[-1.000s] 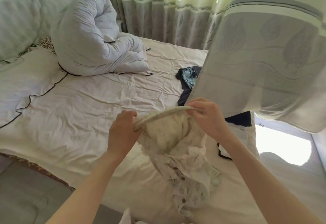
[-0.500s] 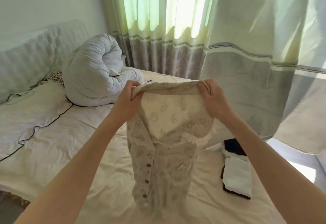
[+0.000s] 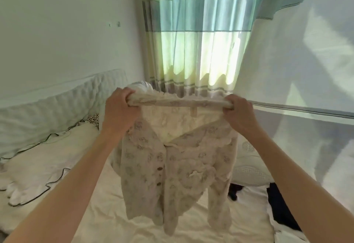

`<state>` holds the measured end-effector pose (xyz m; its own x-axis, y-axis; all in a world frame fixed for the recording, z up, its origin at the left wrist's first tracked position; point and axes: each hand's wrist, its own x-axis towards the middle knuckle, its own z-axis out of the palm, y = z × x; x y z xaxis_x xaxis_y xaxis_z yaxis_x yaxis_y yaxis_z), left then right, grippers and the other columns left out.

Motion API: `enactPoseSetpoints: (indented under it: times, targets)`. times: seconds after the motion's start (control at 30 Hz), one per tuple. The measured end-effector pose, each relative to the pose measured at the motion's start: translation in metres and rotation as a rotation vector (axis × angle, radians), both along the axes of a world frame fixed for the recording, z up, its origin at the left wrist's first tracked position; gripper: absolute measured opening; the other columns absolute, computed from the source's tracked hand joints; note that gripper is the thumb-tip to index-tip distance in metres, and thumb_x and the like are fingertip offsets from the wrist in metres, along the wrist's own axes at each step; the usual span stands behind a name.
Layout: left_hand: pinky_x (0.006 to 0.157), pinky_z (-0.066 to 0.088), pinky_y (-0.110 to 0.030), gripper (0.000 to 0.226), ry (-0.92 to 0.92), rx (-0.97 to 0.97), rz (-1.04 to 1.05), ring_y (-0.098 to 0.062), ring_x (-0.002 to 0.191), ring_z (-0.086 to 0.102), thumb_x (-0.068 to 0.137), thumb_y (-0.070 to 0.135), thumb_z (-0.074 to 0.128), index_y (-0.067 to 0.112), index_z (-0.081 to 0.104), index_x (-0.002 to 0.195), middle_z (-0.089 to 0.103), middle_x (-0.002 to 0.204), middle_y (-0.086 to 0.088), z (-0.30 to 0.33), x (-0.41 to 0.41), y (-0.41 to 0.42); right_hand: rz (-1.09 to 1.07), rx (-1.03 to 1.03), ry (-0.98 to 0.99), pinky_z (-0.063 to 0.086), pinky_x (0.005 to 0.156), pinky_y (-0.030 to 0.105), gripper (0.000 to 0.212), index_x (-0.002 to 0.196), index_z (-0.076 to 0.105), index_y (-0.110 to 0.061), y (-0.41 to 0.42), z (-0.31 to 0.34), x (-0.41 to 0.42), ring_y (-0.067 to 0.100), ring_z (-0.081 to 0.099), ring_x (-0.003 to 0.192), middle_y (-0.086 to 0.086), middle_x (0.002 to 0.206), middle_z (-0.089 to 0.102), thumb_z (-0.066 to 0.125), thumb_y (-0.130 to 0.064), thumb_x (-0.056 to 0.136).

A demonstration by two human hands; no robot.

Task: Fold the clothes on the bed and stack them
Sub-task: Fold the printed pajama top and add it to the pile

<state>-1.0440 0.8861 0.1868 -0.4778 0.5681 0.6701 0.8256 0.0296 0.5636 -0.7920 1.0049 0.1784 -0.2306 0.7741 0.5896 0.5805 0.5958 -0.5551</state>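
A beige patterned button-up shirt (image 3: 176, 173) hangs in the air in front of me above the bed (image 3: 107, 221). My left hand (image 3: 119, 111) grips its upper edge at the left end and my right hand (image 3: 239, 113) grips the same edge at the right end, stretching it flat between them. The shirt's body and a sleeve dangle down, its hem just above the sheet. Dark clothes (image 3: 281, 208) lie on the bed at the lower right, partly hidden by my right forearm.
A rolled white duvet (image 3: 142, 86) peeks out behind the shirt. White pillows (image 3: 38, 158) and a padded headboard (image 3: 57, 104) lie to the left. Green and grey curtains (image 3: 193, 41) hang behind, and a curtain panel (image 3: 298, 70) billows in at the right.
Both hands lifted the shirt from the bed up to chest height and pulled its top edge wider apart. The view tilted upward toward the wall and curtains.
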Motion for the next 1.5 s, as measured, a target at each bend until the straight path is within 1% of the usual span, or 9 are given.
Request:
enactPoseSetpoints:
  times: [0.13, 0.23, 0.43, 0.73, 0.83, 0.9, 1.03, 1.37, 1.5]
  targets:
    - [0.056, 0.04, -0.005, 0.023, -0.076, -0.044, -0.085, -0.008, 0.066, 0.056, 0.079, -0.001, 0.058, 0.016, 0.065, 0.092, 0.062, 0.075, 0.009, 0.004, -0.014, -0.013, 0.072, -0.155, 0.102, 0.032, 0.043, 0.013, 0.029, 0.06, 0.052, -0.017, 0.002, -0.003, -0.001, 0.014, 0.045, 0.055, -0.001, 0.057, 0.049, 0.051, 0.002, 0.082]
    - [0.059, 0.043, -0.028, 0.024, -0.214, -0.123, -0.208, -0.017, 0.06, 0.053, 0.088, -0.001, 0.047, 0.016, 0.06, 0.078, 0.059, 0.066, 0.0, 0.009, -0.026, -0.013, 0.179, -0.24, 0.266, 0.037, 0.054, 0.026, 0.014, 0.073, 0.064, 0.0, 0.01, 0.014, -0.008, 0.018, 0.048, 0.061, 0.009, 0.066, 0.054, 0.052, 0.002, 0.079]
    - [0.071, 0.042, -0.018, 0.029, -0.416, -0.387, -0.442, 0.0, 0.073, 0.061, 0.089, 0.011, 0.057, 0.036, 0.07, 0.081, 0.067, 0.074, 0.016, -0.015, -0.035, -0.034, 0.454, -0.534, 0.458, 0.047, 0.06, 0.021, 0.03, 0.075, 0.069, -0.017, 0.021, -0.01, -0.011, 0.011, 0.058, 0.067, 0.0, 0.072, 0.065, 0.047, 0.0, 0.087]
    - [0.07, 0.046, -0.027, 0.034, -0.826, -0.611, -0.69, -0.02, 0.086, 0.055, 0.068, 0.015, 0.066, 0.017, 0.071, 0.101, 0.058, 0.091, -0.008, -0.053, -0.059, -0.058, 0.53, -0.616, 0.194, 0.052, 0.074, 0.027, 0.018, 0.095, 0.069, -0.013, 0.022, -0.02, -0.023, 0.016, 0.064, 0.083, 0.005, 0.093, 0.068, 0.052, -0.016, 0.091]
    - [0.058, 0.047, -0.016, 0.023, -0.723, -0.561, -0.564, -0.008, 0.071, 0.058, 0.076, 0.015, 0.069, 0.025, 0.073, 0.097, 0.062, 0.08, 0.0, -0.06, -0.065, -0.067, 0.529, -0.543, 0.076, 0.049, 0.076, 0.024, 0.017, 0.101, 0.067, -0.01, 0.019, -0.023, -0.036, 0.015, 0.061, 0.086, 0.005, 0.096, 0.067, 0.056, -0.017, 0.091]
    - [0.052, 0.04, -0.011, 0.015, -0.386, -0.541, -0.266, -0.006, 0.066, 0.057, 0.083, 0.015, 0.067, 0.028, 0.069, 0.089, 0.062, 0.075, 0.004, -0.067, -0.069, -0.069, 0.549, -0.477, 0.036, 0.047, 0.071, 0.016, 0.015, 0.1, 0.068, -0.008, 0.015, -0.028, -0.048, 0.014, 0.059, 0.083, 0.006, 0.093, 0.066, 0.062, -0.016, 0.089]
    - [0.054, 0.036, -0.027, 0.017, -0.053, -0.611, 0.143, -0.02, 0.07, 0.054, 0.078, 0.014, 0.063, 0.023, 0.049, 0.08, 0.057, 0.076, 0.002, -0.086, -0.071, -0.071, 0.536, -0.345, 0.051, 0.041, 0.055, 0.018, 0.007, 0.081, 0.064, -0.01, 0.006, -0.036, -0.081, 0.011, 0.05, 0.061, 0.0, 0.071, 0.06, 0.067, -0.015, 0.085]
    - [0.057, 0.035, -0.031, 0.022, 0.035, -0.363, 0.519, -0.029, 0.068, 0.051, 0.087, 0.024, 0.055, 0.018, 0.055, 0.108, 0.057, 0.074, -0.005, -0.096, -0.079, -0.073, 0.598, -0.285, 0.212, 0.039, 0.046, 0.012, 0.018, 0.07, 0.062, -0.029, -0.006, -0.037, -0.115, -0.003, 0.048, 0.049, -0.015, 0.058, 0.06, 0.07, -0.019, 0.082]
    - [0.066, 0.041, -0.031, 0.024, -0.19, -0.475, 0.34, -0.033, 0.089, 0.06, 0.089, 0.018, 0.049, 0.024, 0.063, 0.108, 0.067, 0.096, -0.01, -0.097, -0.096, -0.066, 0.579, -0.279, 0.142, 0.039, 0.047, 0.018, 0.022, 0.066, 0.06, -0.03, -0.003, -0.047, -0.118, 0.0, 0.047, 0.048, -0.015, 0.056, 0.059, 0.07, -0.02, 0.083]
